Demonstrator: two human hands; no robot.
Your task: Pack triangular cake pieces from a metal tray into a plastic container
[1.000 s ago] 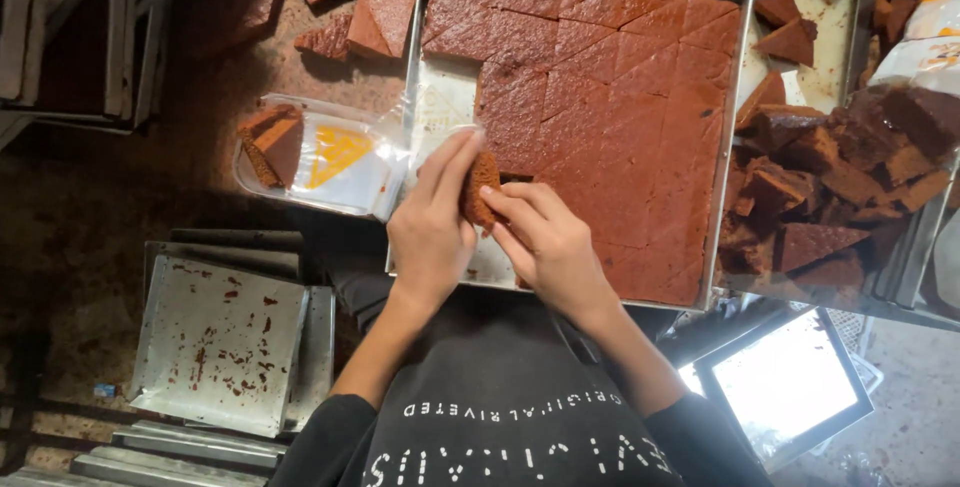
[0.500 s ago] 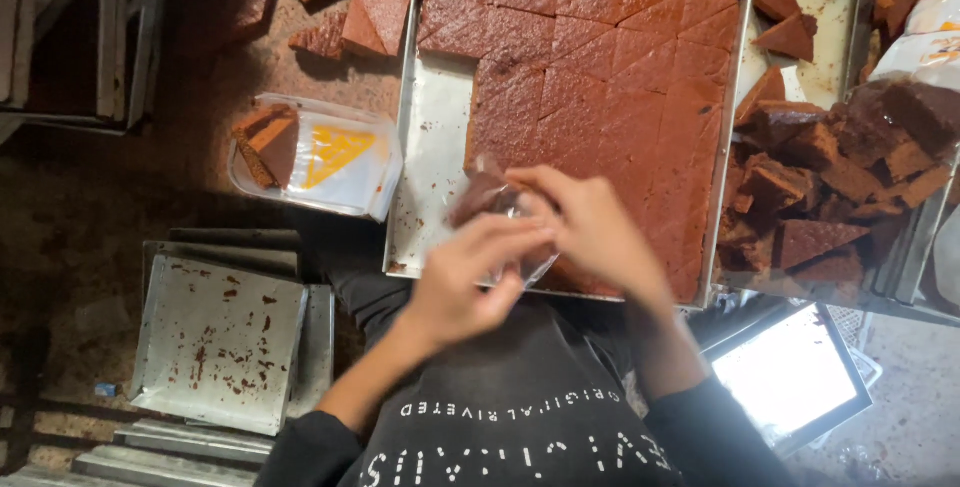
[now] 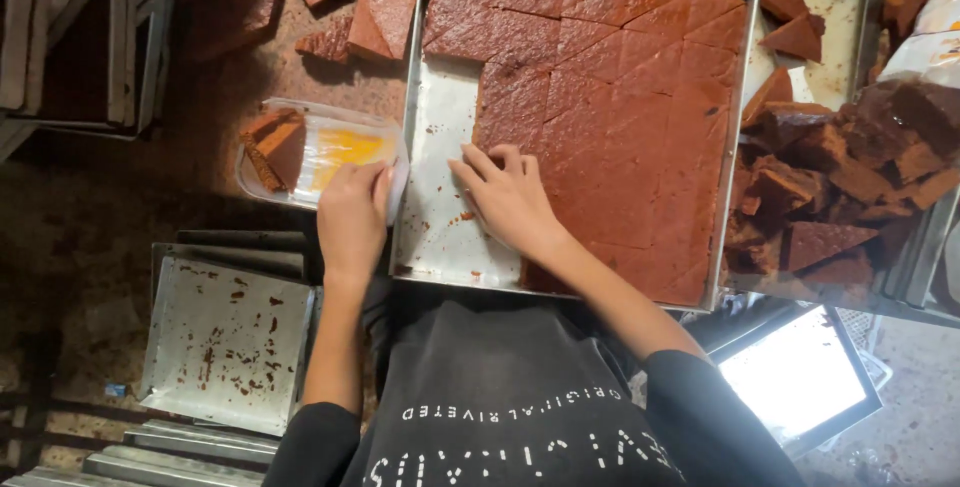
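Note:
A large metal tray [image 3: 440,217] holds a brown cake slab [image 3: 620,97] scored into squares, and its near-left part is bare. My right hand [image 3: 510,197] lies on the slab's cut edge with the fingers spread and the fingertips on a square. My left hand [image 3: 352,215] is closed over the right end of a clear plastic container [image 3: 330,147]. The container lies left of the tray and has brown cake pieces [image 3: 275,147] at its far end. I cannot see whether a piece is under the left palm.
Loose triangular cake pieces [image 3: 375,22] lie above the container. A heap of cut pieces [image 3: 830,197] fills the right side. An empty crumb-stained metal tray [image 3: 225,347] sits lower left on stacked trays. A lit screen [image 3: 795,372] is lower right.
Both hands held a cake piece together over the tray. My left hand has moved left to the container, and my right hand has gone back to the slab's cut edge.

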